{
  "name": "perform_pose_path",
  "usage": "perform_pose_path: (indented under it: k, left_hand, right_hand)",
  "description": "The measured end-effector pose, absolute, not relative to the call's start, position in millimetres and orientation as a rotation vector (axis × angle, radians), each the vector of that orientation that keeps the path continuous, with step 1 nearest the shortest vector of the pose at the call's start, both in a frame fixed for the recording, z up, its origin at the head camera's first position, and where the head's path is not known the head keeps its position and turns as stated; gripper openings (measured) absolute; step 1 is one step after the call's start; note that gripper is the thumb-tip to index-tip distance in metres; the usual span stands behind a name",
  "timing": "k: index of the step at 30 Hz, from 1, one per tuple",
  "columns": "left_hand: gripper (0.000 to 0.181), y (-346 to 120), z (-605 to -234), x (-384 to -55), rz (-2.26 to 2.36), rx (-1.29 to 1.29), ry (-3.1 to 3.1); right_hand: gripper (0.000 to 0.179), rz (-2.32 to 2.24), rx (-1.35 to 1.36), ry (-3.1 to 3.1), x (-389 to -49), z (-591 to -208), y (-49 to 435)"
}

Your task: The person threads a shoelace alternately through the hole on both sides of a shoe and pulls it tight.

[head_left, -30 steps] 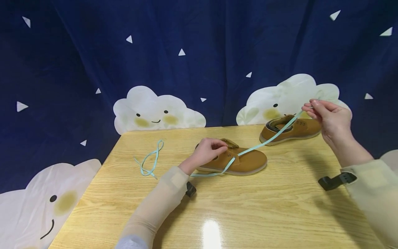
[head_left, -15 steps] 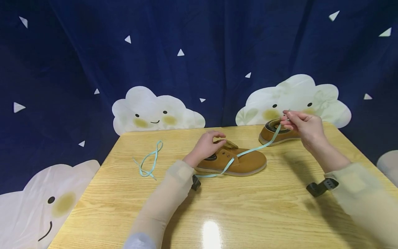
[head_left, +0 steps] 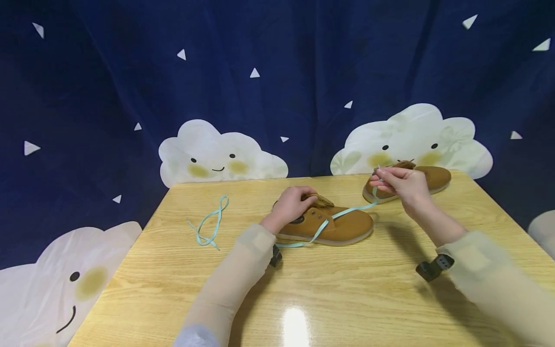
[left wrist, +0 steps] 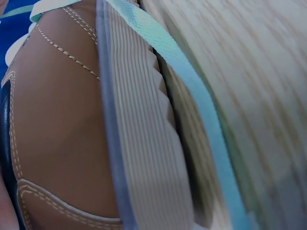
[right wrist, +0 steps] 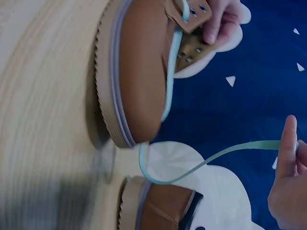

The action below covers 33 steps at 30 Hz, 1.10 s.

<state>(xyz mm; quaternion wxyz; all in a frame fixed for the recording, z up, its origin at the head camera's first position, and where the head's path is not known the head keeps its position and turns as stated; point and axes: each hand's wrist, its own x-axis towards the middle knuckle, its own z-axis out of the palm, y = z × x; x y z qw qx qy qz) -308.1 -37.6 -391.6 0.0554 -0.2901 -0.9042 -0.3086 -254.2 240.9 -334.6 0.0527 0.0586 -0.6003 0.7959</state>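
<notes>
A tan leather shoe (head_left: 351, 226) lies sideways on the table, toe to the right. A light-blue shoelace (head_left: 353, 209) passes through an eyelet in its near flap; one end runs along the near side of the sole, the other crosses the toe. My left hand (head_left: 291, 206) is at the shoe's opening. In the right wrist view, its thumb and fingers pinch the far eyelet flap (right wrist: 189, 56). Between thumb and fingertips my right hand (head_left: 405, 185) holds the lace's free end, raised right of the toe. The lace hangs slack between hand and shoe.
A second tan shoe (head_left: 438, 178) stands at the table's back right, partly behind my right hand. Another light-blue lace (head_left: 217, 219) lies looped on the wooden table (head_left: 347, 294) at left. A dark blue curtain (head_left: 299, 72) with clouds hangs behind the table.
My right hand has come left and down with the lace end, and the lace has gone from taut to slack. My left hand has shifted slightly and now grips the far flap.
</notes>
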Motion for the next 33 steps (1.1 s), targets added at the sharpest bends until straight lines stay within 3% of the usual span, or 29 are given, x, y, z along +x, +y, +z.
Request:
perform_pose_path:
  k: [4,10,15,26,33]
  left_hand:
    - [0.019,-36,-391,-308,-0.917,-0.879,-2.731]
    - [0.019,-35,-390,-307,-0.908,-0.867,-2.717]
    - [0.021,-35,-390,-308,-0.911,-0.855,-2.716]
    - [0.019,-34,-391,-310,-0.913,-0.801,-2.716]
    - [0.018,-34,-388,-310,-0.905,-0.813,-2.691]
  right_hand:
    - [0.015,2.401,0.189,-1.904,-256,-342,230]
    - [0.006,2.238,0.146,-2.163,-259,-351,217]
    - [0.016,2.069,0.141,-2.365,-261,-358,208]
    - [0.026,2.267,0.12,-2.361,-264,-378,192]
    - [0.039,2.098,0.123,-2.591,-260,-385,185]
